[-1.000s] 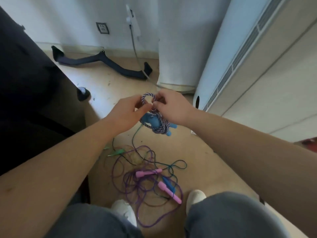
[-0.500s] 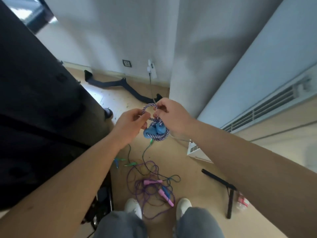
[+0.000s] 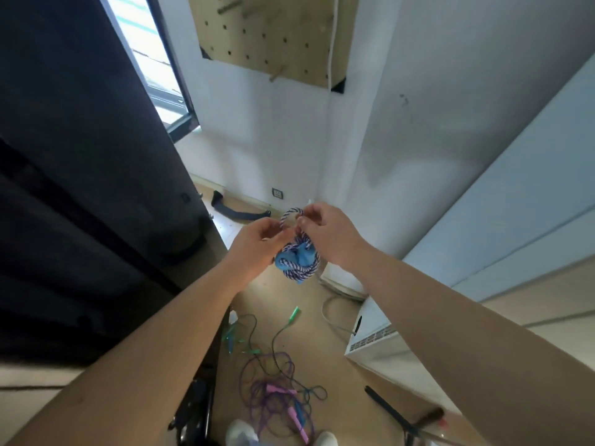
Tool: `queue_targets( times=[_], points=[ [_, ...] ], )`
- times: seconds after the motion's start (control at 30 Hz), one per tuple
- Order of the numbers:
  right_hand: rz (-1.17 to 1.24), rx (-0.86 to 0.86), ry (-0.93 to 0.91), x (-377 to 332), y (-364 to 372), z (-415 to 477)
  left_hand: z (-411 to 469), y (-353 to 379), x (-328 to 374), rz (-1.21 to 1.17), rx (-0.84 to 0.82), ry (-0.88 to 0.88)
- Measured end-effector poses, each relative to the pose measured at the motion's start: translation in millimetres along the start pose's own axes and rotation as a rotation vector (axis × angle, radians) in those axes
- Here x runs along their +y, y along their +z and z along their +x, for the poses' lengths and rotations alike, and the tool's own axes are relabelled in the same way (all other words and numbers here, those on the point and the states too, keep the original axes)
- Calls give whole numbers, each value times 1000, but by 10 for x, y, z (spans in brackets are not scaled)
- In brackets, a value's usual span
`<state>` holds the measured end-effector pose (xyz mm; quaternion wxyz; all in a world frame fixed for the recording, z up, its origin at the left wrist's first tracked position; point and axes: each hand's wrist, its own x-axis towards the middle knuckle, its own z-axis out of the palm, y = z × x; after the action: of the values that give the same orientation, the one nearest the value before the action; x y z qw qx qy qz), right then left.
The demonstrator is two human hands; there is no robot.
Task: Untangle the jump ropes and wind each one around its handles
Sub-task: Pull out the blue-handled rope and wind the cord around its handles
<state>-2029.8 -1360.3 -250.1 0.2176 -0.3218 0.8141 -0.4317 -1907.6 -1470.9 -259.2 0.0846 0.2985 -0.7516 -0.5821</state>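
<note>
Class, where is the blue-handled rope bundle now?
Head view, centre: the blue-handled rope bundle hangs between the left hand and right hand, above the floor tangle.

I see only slivers of the blue handles [image 3: 304, 255] under the striped rope [image 3: 299, 271]. The frame edge cuts the white shoes [image 3: 241, 434] at 6 o'clock (likewise the pegboard [image 3: 273, 33] at 12). In the floor tangle [image 3: 259, 389] I can't trace which cord joins which handle.

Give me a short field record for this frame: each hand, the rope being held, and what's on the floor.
left hand: pinches the top loop of the striped rope
right hand: pinches the same loop
striped rope: wound around blue handles, held in the air
floor: tangled ropes, pink handles, green handle
</note>
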Motion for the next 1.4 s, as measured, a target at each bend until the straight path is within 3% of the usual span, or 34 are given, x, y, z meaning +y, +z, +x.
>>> queue_targets(
  times=[0.23,0.37,0.6,0.77,1.1,1.4],
  points=[
    [-27,30,-71,-625,9,184,30,-578,373,-19,19,56],
    [45,130,-65,-949,30,332,222,-846,550,-110,95,94],
    [66,220,-100,-1343,-87,696,676,-1125,858,7,138,245],
    [53,260,-127,-1404,-255,1127,1133,-1207,1085,24,113,260],
    [114,352,-72,-1144,-721,2859,2909,-980,1614,15,167,298],
    [302,513,137,-845,-1147,4316,4514,-677,1836,62,171,286]
  ],
)
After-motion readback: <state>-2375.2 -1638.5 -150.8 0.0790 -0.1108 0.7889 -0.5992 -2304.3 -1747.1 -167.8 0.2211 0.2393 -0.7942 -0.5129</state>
